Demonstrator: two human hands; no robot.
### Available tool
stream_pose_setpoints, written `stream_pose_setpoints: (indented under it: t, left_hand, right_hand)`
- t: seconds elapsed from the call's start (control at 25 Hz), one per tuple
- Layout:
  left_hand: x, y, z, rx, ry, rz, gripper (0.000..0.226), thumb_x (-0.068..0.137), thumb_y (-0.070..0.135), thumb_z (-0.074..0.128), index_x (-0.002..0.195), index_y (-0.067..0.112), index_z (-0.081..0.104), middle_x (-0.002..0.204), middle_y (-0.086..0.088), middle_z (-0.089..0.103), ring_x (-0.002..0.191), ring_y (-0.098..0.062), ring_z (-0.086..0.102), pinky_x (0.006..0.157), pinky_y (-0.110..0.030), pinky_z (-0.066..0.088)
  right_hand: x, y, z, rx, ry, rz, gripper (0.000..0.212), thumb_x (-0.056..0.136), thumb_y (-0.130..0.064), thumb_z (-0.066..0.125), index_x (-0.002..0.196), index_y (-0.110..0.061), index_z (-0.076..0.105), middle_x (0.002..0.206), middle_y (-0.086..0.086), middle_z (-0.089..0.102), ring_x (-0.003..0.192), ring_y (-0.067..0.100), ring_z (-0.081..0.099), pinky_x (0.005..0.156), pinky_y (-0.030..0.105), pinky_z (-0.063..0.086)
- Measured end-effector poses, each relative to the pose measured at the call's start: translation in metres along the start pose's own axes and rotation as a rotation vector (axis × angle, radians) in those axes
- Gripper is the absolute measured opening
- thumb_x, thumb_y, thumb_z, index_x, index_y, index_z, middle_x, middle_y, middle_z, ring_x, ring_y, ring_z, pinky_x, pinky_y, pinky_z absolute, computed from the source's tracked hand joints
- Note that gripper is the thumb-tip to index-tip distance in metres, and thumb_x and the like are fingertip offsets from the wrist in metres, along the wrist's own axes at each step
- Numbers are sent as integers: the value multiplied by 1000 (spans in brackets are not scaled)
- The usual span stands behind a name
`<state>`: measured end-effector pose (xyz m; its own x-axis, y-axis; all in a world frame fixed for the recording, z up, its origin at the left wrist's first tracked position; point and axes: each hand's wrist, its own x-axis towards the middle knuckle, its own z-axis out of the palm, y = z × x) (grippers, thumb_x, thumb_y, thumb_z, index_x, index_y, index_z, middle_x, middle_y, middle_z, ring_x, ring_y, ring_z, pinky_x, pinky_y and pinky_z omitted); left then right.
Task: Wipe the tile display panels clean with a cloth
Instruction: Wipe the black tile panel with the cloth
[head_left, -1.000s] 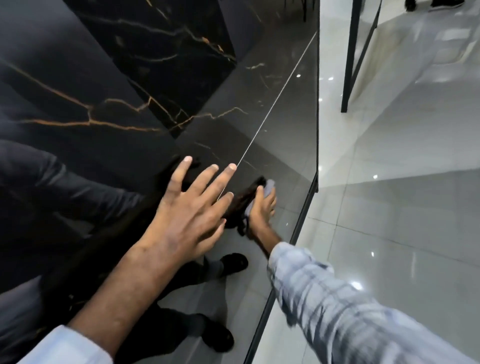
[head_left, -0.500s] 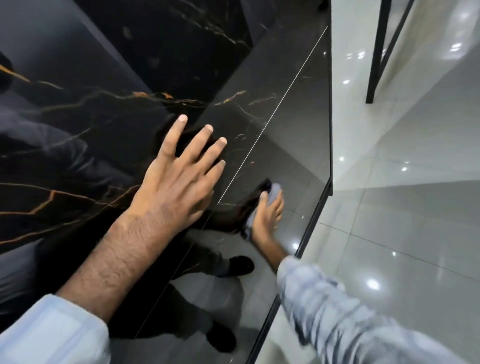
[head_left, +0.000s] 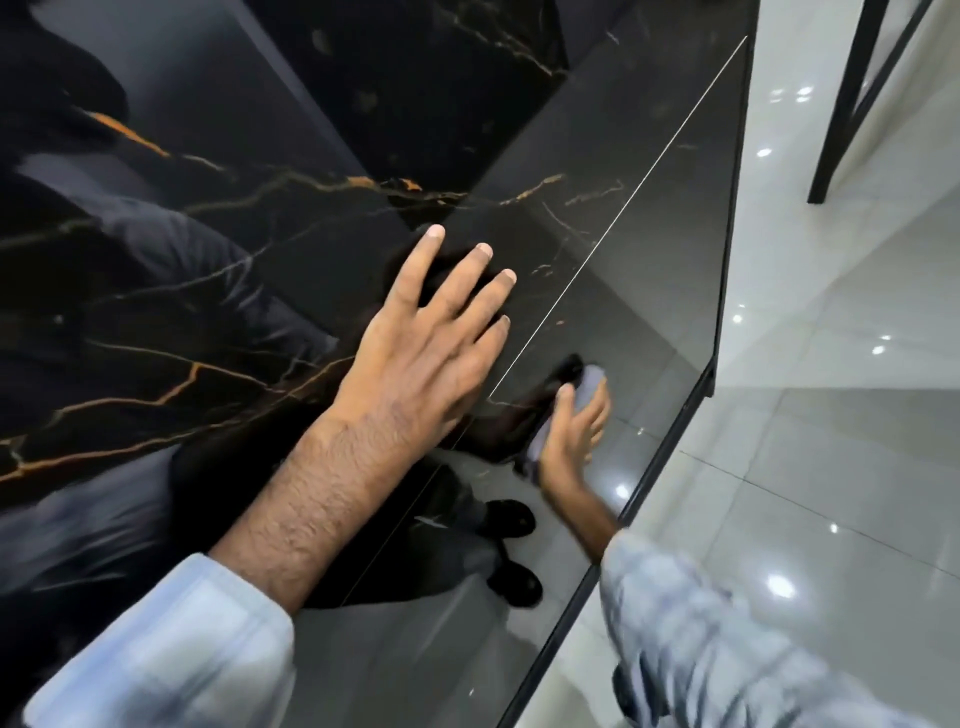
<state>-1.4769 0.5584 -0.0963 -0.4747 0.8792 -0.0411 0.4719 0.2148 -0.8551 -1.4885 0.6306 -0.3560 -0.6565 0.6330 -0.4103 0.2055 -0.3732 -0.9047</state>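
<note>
A glossy black tile panel (head_left: 613, 171) with gold veins stands upright and fills the left and middle of the view. A thin pale seam runs slantwise across it. My left hand (head_left: 431, 343) lies flat on the panel with straight, spread fingers. Lower and to the right, my right hand (head_left: 574, 431) presses a small grey cloth (head_left: 589, 387) against the panel near its bottom edge. The cloth shows above and under the fingers; most of it is hidden by the hand. The panel mirrors my arms, legs and shoes.
A black metal frame edge (head_left: 670, 441) borders the panel on the right and bottom. Beyond it lies a shiny pale tiled floor (head_left: 831, 364) with light spots. Black legs of a stand (head_left: 852, 98) rise at the top right.
The view has swung a little, and my left hand now sits left of the seam instead of across it. My right hand with the cloth stays low on the panel, near the frame.
</note>
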Motion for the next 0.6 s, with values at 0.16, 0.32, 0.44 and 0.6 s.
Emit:
stream_pose_setpoints:
  t: [0.16, 0.32, 0.44, 0.6]
  left_hand:
    - [-1, -1, 0, -57, 76, -30, 47, 92, 48, 61, 132, 22, 67, 158, -5, 48, 152, -35, 31, 125, -64, -1]
    - [12, -1, 0, -179, 169, -39, 45, 88, 45, 62, 121, 17, 73, 150, -9, 56, 143, -36, 46, 123, -63, 10]
    - [49, 0, -1, -220, 228, 33, 45, 82, 40, 72, 119, 13, 74, 152, -13, 54, 140, -35, 50, 122, -61, 13]
    - [115, -6, -1, -131, 125, 85, 51, 88, 44, 66, 133, 20, 65, 168, -12, 30, 152, -32, 34, 124, -63, 5]
  right_hand:
    - [104, -91, -15, -49, 57, 8, 65, 110, -49, 39, 166, -25, 16, 174, 1, 13, 157, 31, 19, 124, 48, 13]
    - [53, -128, 4, 0, 44, -276, 65, 107, -50, 44, 164, -35, 18, 172, -12, 14, 157, 21, 15, 121, 55, 10]
    - [-10, -57, 9, -59, -12, -365, 71, 98, -60, 39, 163, -36, 20, 171, -16, 17, 156, 12, 16, 118, 46, 16]
    - [46, -18, -7, -8, -20, 99, 70, 104, -58, 41, 165, -31, 18, 173, -4, 16, 158, 27, 16, 123, 51, 13]
